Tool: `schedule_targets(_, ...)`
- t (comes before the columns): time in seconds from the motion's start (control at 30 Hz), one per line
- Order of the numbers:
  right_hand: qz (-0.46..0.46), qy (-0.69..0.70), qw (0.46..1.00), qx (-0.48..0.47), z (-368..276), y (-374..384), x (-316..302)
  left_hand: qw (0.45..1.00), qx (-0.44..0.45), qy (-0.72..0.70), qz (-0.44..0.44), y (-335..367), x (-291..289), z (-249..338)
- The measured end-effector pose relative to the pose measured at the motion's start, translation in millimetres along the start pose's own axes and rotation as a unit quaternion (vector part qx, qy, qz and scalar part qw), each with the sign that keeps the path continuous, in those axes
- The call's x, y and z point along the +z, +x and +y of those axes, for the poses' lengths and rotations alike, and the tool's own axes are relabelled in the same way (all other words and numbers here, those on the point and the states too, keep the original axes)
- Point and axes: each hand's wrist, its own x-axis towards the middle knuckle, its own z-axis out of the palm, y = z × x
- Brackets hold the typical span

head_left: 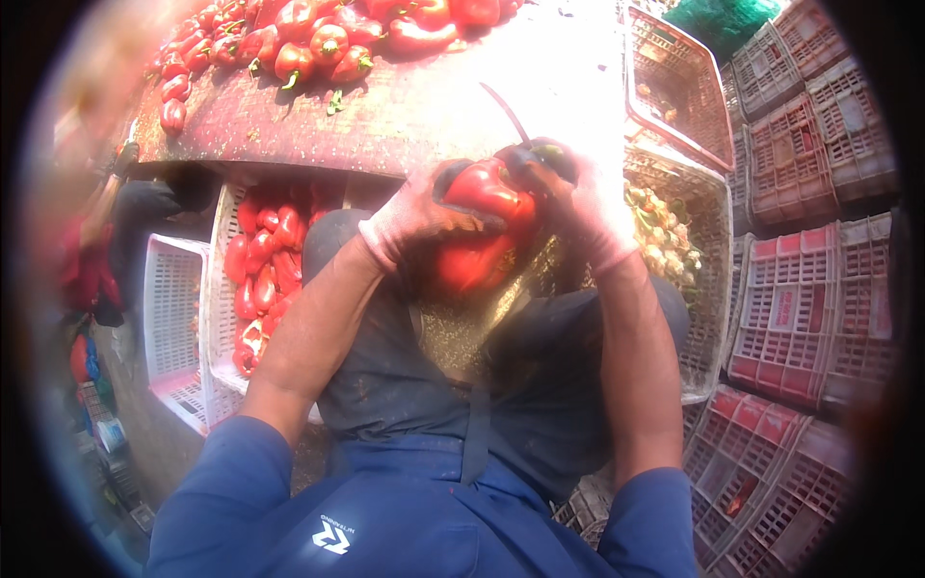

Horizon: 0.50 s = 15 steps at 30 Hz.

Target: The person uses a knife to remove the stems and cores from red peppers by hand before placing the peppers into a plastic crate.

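A large red bell pepper (pixel 487 207) is held over my lap, between my two gloved hands. My left hand (pixel 429 207), in a pale pink glove with dark fingers, is wrapped round the pepper's left side. My right hand (pixel 578 197), gloved alike, is closed at the pepper's upper right, by the green stem (pixel 551 152). From its fingers a thin, dark, curved knife blade (pixel 506 111) points up and to the left, away from the pepper. The knife's handle is mostly hidden in the right hand.
Red peppers (pixel 328 43) are heaped on the table ahead. A white crate (pixel 220 279) of red peppers stands left of my knees. To the right, another crate (pixel 708 328) holds pale cut-out cores (pixel 665 236). Stacked crates (pixel 785 308) line the right side; a person (pixel 96 222) is at far left.
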Motion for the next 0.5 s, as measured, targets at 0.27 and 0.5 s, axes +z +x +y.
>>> schedule_targets(0.27, -0.019, 0.031, 0.999, 0.034, 8.2, 4.1, -0.6, 0.999, 0.029, 0.044, 0.008, -0.6, -1.9, -6.6)
schedule_targets(0.5, -0.012, 0.067, 0.996, 0.055, 10.1, 6.8, 0.8, 0.998, 0.035, 0.06, 0.006, 1.0, -0.5, -3.8)
